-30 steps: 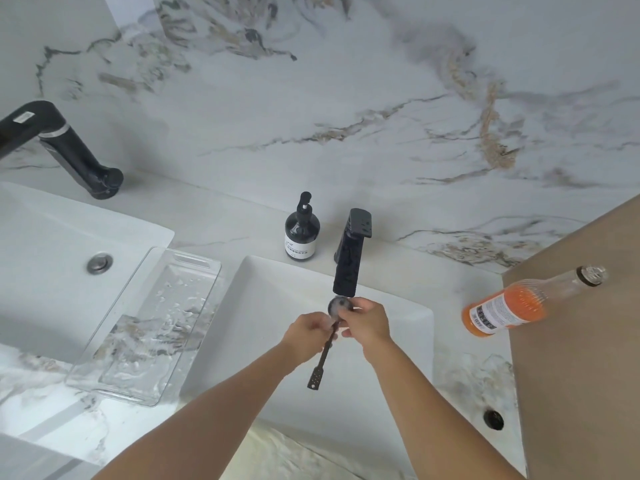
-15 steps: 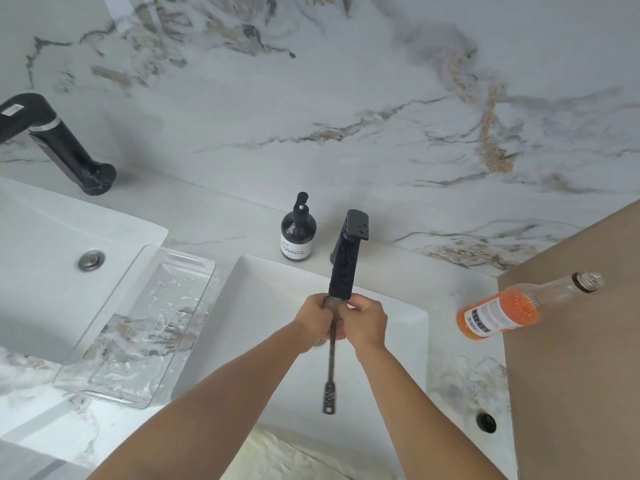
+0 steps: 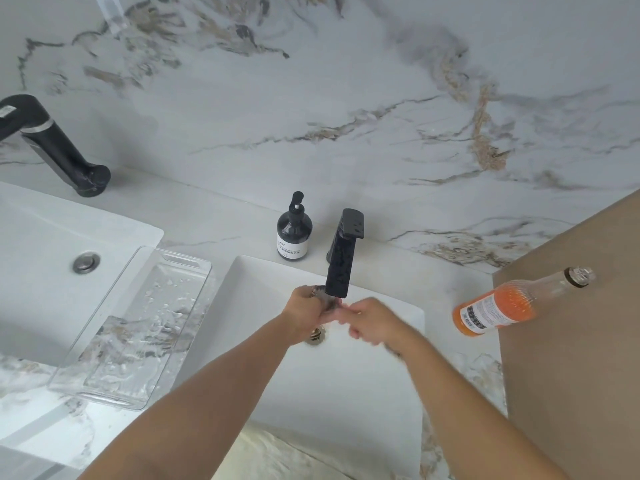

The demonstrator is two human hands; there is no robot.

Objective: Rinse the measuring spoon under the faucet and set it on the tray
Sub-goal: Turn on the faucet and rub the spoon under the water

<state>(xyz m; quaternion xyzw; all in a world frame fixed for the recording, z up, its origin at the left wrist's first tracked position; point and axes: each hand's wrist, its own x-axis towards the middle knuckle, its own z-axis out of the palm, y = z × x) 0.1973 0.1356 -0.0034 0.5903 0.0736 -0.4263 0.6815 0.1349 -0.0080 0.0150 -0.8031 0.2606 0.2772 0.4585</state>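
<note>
The dark measuring spoon (image 3: 325,299) is under the spout of the black faucet (image 3: 341,268), over the white sink (image 3: 346,382). Its bowl is a wet blur against my left hand (image 3: 304,311), which is closed on it. My right hand (image 3: 370,323) is curled just to the right. A dark tip, apparently the handle's end, pokes out by that wrist. Most of the handle is hidden. The clear glass tray (image 3: 138,323) lies on the counter to the left of the sink, with nothing on it but water drops.
A dark soap bottle (image 3: 294,233) stands left of the faucet base. An orange drink bottle (image 3: 502,306) stands on a brown surface (image 3: 571,358) at right. The drain (image 3: 317,336) shows below my left hand. A second sink (image 3: 34,244) and black faucet (image 3: 52,143) are at far left.
The spoon's handle hung straight down below my hands half a second ago; now it has swung right under my right hand. My hands have spread slightly apart, and my right hand is blurred.
</note>
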